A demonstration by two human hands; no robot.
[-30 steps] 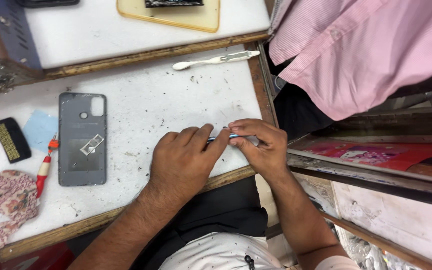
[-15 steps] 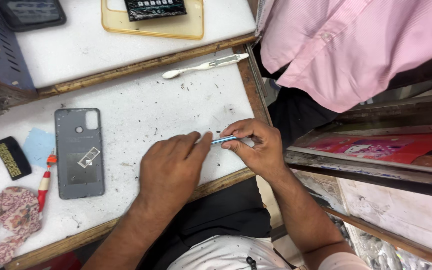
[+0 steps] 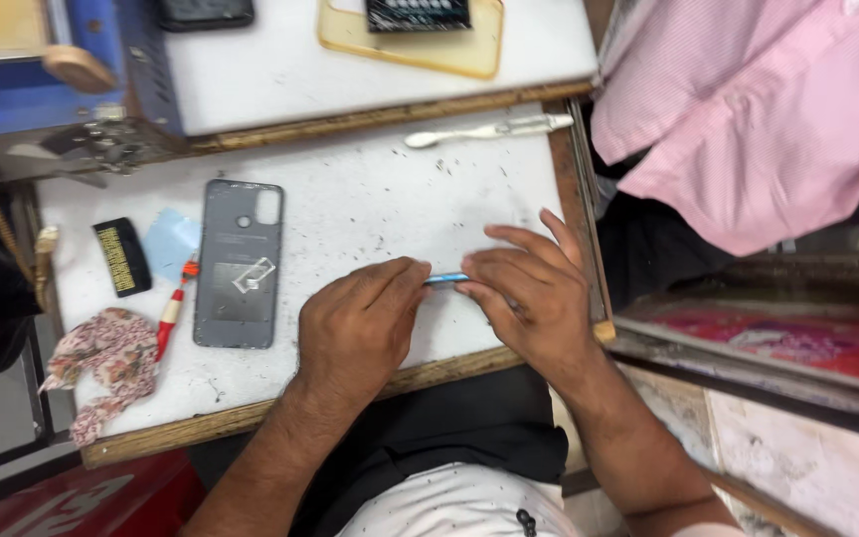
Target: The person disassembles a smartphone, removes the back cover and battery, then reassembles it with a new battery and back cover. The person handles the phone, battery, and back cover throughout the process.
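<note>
Both your hands are down on the white worktop, meeting near its front edge. Your left hand has its fingers curled and bunched together, fingertips pinching one end of a thin blue tool. Your right hand closes on the other end: thumb and forefinger pressed onto it, the remaining fingers fanned out loosely above. Only a short stretch of the blue tool shows, right in the gap between the two sets of fingertips; both ends are buried under your fingers, so its full shape and what kind of tip it has can't be made out. Whether anything small lies beneath the fingers can't be told either.

Off to the outer side of your left knuckles, well apart, a grey phone back cover lies flat. Just past it sit a red-handled screwdriver, a pale blue square and a small black block, then a crumpled patterned cloth. Beyond your fingertips, well clear, a white plastic pry tool lies along the far edge. A yellowish clear case is cut off by the frame top. A person in a pink shirt stands beyond your right hand, only partly in view
</note>
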